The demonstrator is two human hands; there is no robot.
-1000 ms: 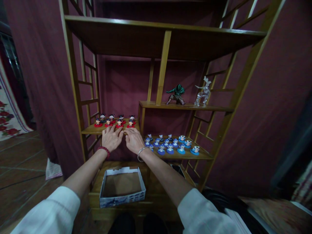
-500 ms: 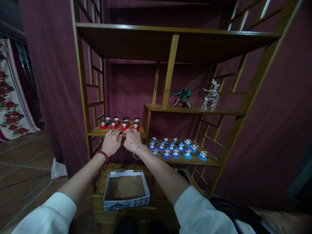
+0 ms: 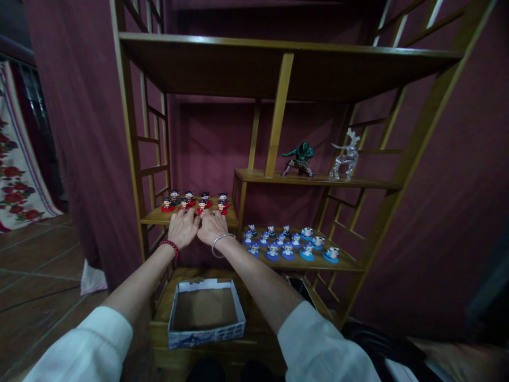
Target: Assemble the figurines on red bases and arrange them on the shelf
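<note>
A: Count on the upper left shelf [image 3: 159, 217]?
B: Eight red figures [image 3: 194, 201], two rows of four, rows running left to right, upright and facing outward.

A: Hands?
B: Left hand [image 3: 182, 228] and right hand [image 3: 212, 227] side by side at the front row; fingers loosely extended, clamped on nothing visible.

A: Elsewhere?
B: About a dozen blue figures [image 3: 288, 244] on the lower shelf; one box [image 3: 205, 313] below, open, holding nothing visible; two statuettes [image 3: 318, 159] higher up.

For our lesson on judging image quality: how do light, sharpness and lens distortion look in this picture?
Head view: dim, with dark corners. Shelf frame posts splay outward, a wide-lens bend. Red-based figurines by the left hand and right hand are small and soft. Sleeves at the bottom edge blur.
</note>
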